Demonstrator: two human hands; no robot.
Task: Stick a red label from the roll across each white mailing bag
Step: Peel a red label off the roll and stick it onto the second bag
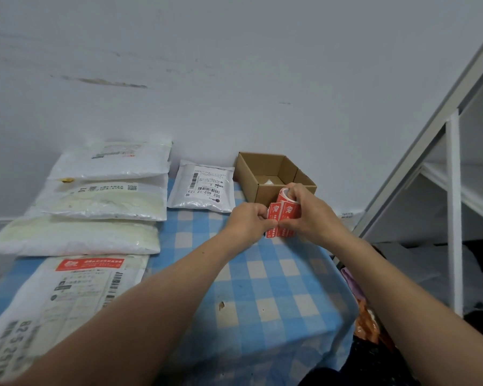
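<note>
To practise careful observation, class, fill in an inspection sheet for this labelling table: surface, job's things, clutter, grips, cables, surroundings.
Surface: blue-and-white checked cloth covers the table, with one small brown mark.
Job's things: roll of red labels held in front of the box. The nearest bag already carries a red label. The small bag at the back and the three overlapping bags on the left show no such label.
Clutter: open cardboard box; orange items off the right edge, unclear.
Grips: left hand pinches the roll's loose end; right hand grips the roll.
Cables: nothing seen.
Surroundings: scuffed white wall; white shelving on the right.
</note>
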